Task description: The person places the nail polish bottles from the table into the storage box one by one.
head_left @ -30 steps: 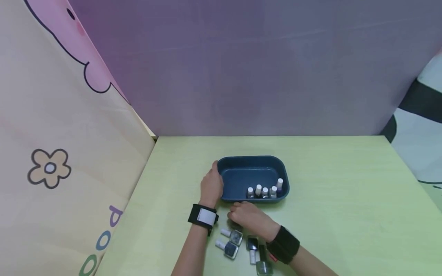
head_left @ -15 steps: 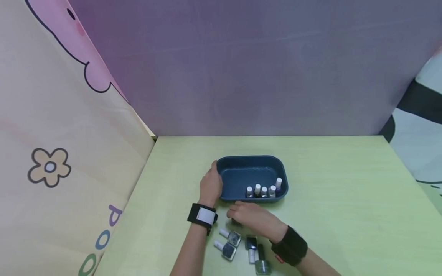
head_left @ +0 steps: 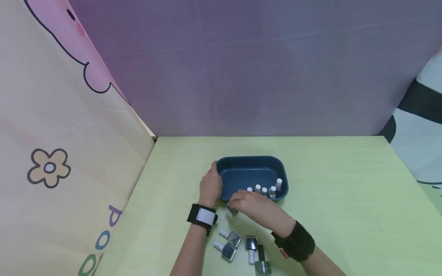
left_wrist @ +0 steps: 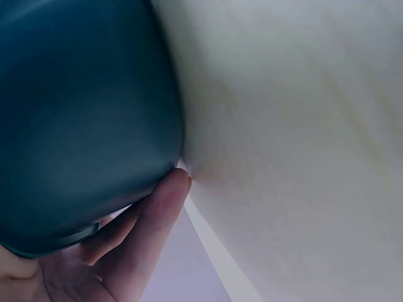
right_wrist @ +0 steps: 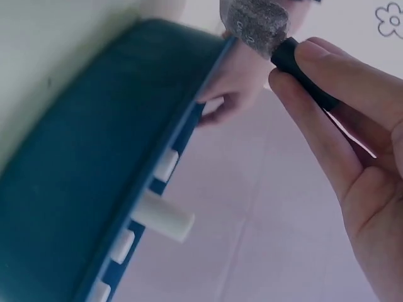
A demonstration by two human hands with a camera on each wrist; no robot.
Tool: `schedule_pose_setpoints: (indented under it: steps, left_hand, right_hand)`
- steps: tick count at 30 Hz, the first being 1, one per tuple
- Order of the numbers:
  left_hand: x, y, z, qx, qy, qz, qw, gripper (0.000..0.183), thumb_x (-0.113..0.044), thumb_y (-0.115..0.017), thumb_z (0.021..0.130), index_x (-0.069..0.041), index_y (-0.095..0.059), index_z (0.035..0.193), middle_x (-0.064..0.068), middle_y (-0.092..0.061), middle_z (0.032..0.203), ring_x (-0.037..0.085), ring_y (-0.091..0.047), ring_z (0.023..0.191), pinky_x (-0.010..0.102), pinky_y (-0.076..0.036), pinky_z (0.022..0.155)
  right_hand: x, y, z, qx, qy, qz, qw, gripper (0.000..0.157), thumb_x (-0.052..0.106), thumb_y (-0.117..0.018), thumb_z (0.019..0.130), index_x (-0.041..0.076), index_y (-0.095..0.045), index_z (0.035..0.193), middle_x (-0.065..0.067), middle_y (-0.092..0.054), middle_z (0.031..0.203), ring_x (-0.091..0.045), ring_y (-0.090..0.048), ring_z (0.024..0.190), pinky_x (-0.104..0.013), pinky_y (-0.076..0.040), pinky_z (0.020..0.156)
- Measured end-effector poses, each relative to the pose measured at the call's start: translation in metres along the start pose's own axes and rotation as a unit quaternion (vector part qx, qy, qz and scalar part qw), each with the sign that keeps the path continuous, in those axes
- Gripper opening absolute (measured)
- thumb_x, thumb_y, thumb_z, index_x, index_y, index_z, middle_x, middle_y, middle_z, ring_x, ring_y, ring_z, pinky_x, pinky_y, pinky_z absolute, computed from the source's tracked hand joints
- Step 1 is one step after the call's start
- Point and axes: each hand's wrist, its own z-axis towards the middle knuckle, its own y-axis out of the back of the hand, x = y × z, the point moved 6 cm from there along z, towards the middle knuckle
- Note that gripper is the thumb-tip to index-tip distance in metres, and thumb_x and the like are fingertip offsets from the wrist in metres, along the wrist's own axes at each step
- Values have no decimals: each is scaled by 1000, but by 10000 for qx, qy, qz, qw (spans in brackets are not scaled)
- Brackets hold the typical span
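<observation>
At the left end of a dark blue plastic tray (head_left: pixel 252 161), my left hand (head_left: pixel 210 187) grips the wall, its fingers along the outside in the left wrist view (left_wrist: pixel 135 242). My right hand (head_left: pixel 257 211) pinches a nail polish bottle (right_wrist: pixel 258 25) by its black cap, the grey glittery glass end pointing away from the fingers. In the head view this bottle hangs just in front of the tray's near rim. Several white-capped nail polish bottles (head_left: pixel 278 184) stand in a row along the tray's near right side, partly behind my right hand.
On the pale green table (head_left: pixel 338 191), nearer me, lie two white-capped bottles (head_left: pixel 229 251) side by side, a dark one with a white cap (head_left: pixel 251 243), and a larger pale one with a black cap (head_left: pixel 263 267). A purple-grey panel (head_left: pixel 262 76) rises behind the table.
My right hand has lifted the black-capped nail polish bottle from the table and moved forward to the tray's near rim. The left hand stays at the tray's left end.
</observation>
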Motion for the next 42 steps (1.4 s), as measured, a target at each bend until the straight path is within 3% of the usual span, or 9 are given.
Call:
schedule_pose_setpoints:
  steps: [4, 12, 23, 31, 36, 42]
  left_hand:
    - [0, -1, 1, 63, 55, 10, 10000, 46, -13, -42, 93, -6, -35, 138, 15, -62, 95, 17, -49, 53, 31, -39, 48]
    - [-2, -5, 2, 127, 66, -82, 9999, 47, -14, -42, 93, -8, -34, 138, 13, -62, 93, 12, -46, 52, 28, -37, 47]
    - [-10, -7, 1, 156, 18, -20, 9999, 47, -13, -43, 93, -8, -34, 139, 12, -62, 90, 13, -47, 52, 29, -37, 47]
    - [-15, -8, 3, 206, -51, 23, 9998, 47, -14, -43, 93, -8, -34, 138, 12, -63, 93, 15, -52, 56, 29, -38, 48]
    - [-14, -10, 3, 280, -13, 74, 9996, 48, -14, -44, 92, -8, -33, 138, 13, -63, 93, 16, -52, 56, 30, -39, 48]
    - [-10, -10, 2, 303, 68, 83, 9995, 48, -15, -43, 93, -9, -32, 139, 13, -63, 96, 17, -53, 58, 30, -39, 49]
  right_hand:
    - [-9, 11, 0, -245, -201, -117, 9994, 27, 8, -61, 82, 17, -65, 107, 8, -61, 106, -5, -53, 99, -15, -38, 84]
    - [-22, 20, 2, -624, -676, -371, 9951, 22, 9, -66, 79, 16, -66, 99, 7, -62, 94, -4, -54, 86, -17, -43, 74]
    - [-46, -3, 2, -582, -1040, -357, 9922, 18, 10, -69, 77, 18, -68, 94, 8, -61, 89, -4, -53, 81, -18, -44, 71]
    - [-62, -16, 0, -372, -1223, -562, 9902, 9, 10, -69, 76, 18, -66, 79, 11, -51, 72, -4, -44, 67, -19, -39, 59]
    - [-66, -23, 0, -175, -1281, -550, 9901, 14, 7, -66, 77, 19, -62, 73, 12, -43, 66, -4, -37, 61, -20, -33, 54]
    - [-69, -33, 1, -111, -1290, -594, 9898, 17, 5, -64, 77, 20, -62, 70, 12, -46, 66, -3, -39, 62, -20, -35, 55]
